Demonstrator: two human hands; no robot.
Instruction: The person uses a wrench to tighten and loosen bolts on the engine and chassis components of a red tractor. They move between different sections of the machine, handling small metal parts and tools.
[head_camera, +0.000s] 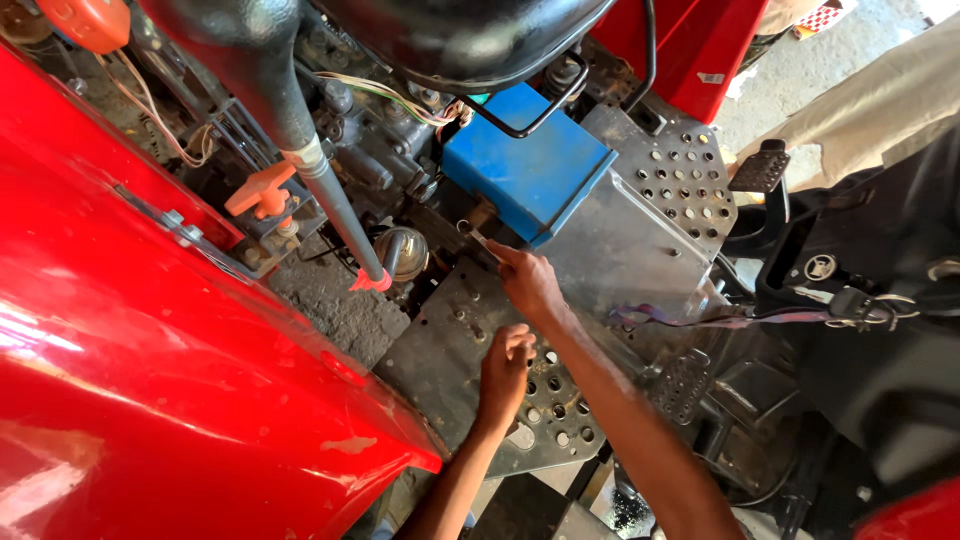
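Vehicle repair workshop, red tractor (150, 380) stripped, concrete floor (810, 70)

A glossy red fender (150, 390) fills the left side of the view; a black steering column (300, 130) slants down across it to an orange tag (370, 282); beside that sits an orange lever knob (262, 190); a blue box (528, 165) lies under a black rounded tank (460, 35); to the right a black foot pedal (760, 170) stands near a strip of pale concrete floor (800, 75); a striped strap (700, 320) trails toward black bodywork.
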